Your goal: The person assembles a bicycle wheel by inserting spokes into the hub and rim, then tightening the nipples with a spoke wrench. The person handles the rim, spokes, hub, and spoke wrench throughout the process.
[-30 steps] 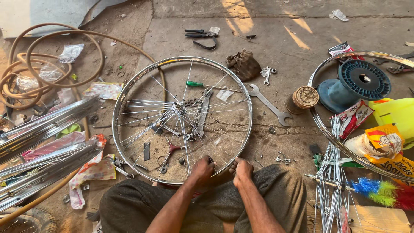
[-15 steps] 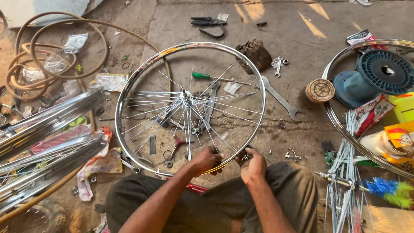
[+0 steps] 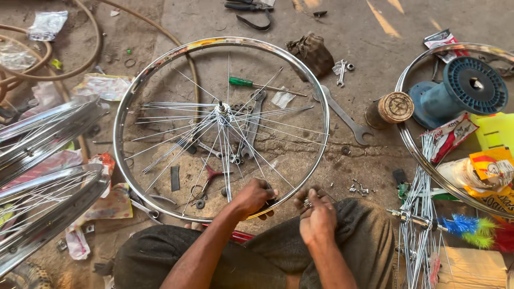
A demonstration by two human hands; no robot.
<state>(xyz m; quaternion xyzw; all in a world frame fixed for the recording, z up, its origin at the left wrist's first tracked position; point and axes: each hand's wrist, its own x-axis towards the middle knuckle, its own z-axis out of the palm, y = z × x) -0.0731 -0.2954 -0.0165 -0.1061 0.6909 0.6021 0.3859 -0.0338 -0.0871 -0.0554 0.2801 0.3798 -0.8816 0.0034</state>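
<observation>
Rim (image 3: 160, 61) now fills more of the view than a moment ago: the camera has moved closer over it, and both hands, which lay side by side on its near edge a second earlier, have bunched together at one spot there. That suggests the work has narrowed to a single spoke end at the near side of the rim.

The left hand (image 3: 254, 197) lies on the rim's near edge, fingers curled over the metal and gripping it where a spoke (image 3: 251, 147) comes down from the hub (image 3: 221, 109). The right hand (image 3: 317, 217) sits just beside the rim, slightly outside it and touching the left, thumb and fingertips pinched narrow on something small and metallic; what exactly it is cannot be told. The person's knees rest under the rim's near edge.

Inside the rim, beyond the hub, a green-handled screwdriver (image 3: 251, 84) lies on the floor, with a small spanner beside the hub. Just outside the rim to the right lies a long spanner (image 3: 342, 115), and beyond that a thread spool (image 3: 391, 108) and a blue reel (image 3: 460, 88) inside a second rim (image 3: 415, 155). To the rim's left, more built wheels (image 3: 43, 166) are stacked.
</observation>
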